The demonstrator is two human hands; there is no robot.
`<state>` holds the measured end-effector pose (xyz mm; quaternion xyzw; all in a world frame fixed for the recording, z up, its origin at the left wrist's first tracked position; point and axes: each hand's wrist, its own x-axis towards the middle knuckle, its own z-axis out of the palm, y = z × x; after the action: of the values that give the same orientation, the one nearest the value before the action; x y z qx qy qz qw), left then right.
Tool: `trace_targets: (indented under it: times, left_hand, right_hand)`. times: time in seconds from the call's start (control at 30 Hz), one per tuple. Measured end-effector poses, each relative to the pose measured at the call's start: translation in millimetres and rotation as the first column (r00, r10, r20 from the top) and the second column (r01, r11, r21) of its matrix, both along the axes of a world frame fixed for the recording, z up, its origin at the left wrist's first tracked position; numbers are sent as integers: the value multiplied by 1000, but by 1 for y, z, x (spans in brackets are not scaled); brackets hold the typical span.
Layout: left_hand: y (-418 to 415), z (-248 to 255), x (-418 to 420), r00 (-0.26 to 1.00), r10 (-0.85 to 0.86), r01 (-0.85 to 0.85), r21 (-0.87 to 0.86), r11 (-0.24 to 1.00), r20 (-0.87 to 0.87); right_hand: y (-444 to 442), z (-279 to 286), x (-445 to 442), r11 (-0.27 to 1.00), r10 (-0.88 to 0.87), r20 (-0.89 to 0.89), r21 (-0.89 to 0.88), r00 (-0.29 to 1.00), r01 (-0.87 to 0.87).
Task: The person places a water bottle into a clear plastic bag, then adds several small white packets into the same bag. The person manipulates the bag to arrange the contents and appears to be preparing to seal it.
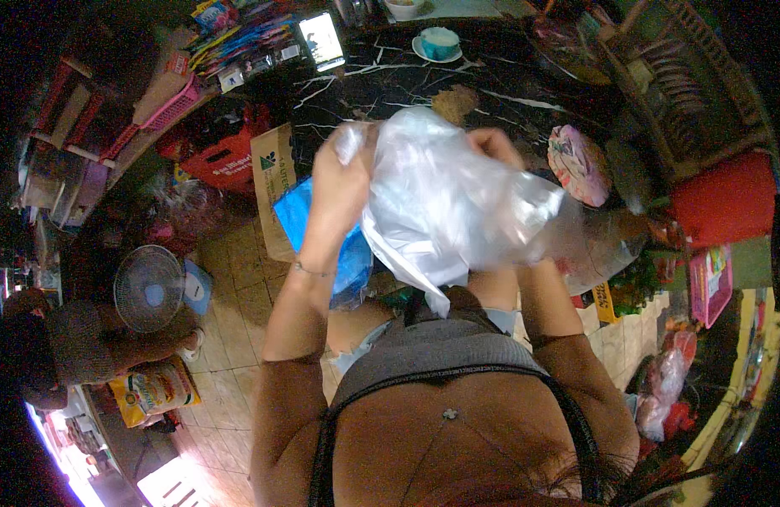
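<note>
A white, shiny plastic bag hangs spread between my hands above my lap, blurred at its right side. My left hand is closed around a bunched part of the bag at its upper left. My right hand is partly behind the bag's upper right edge; its fingers are curled, and whether they grip the plastic cannot be told. Beyond the bag lies a dark marbled tabletop with a brown patch on it. A pink patterned bundle rests to the right of the bag.
A lit phone and a teal cup on a saucer stand at the table's far side. Left are a brown paper bag, a blue bag and a fan. Another person is at far left. A dish rack stands right.
</note>
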<state>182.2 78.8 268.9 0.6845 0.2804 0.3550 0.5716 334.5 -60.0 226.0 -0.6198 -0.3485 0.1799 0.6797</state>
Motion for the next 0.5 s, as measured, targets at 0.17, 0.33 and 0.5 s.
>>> trace_targets:
  times: [0.17,0.33,0.5]
  left_hand:
    - [0,-109,-14,977,9,-15,-25,1000,-214]
    - [3,-120,-14,858,-12,32,30,999,-513]
    - [-14,-93,-39,837,316,-10,563,826,-448]
  right_hand:
    - [2,-78,-9,883,132,625,-427,769,195]
    - [5,-84,-9,636,356,402,-766,843,97]
    - [-18,-76,-2,873,126,617,-441,777,209]
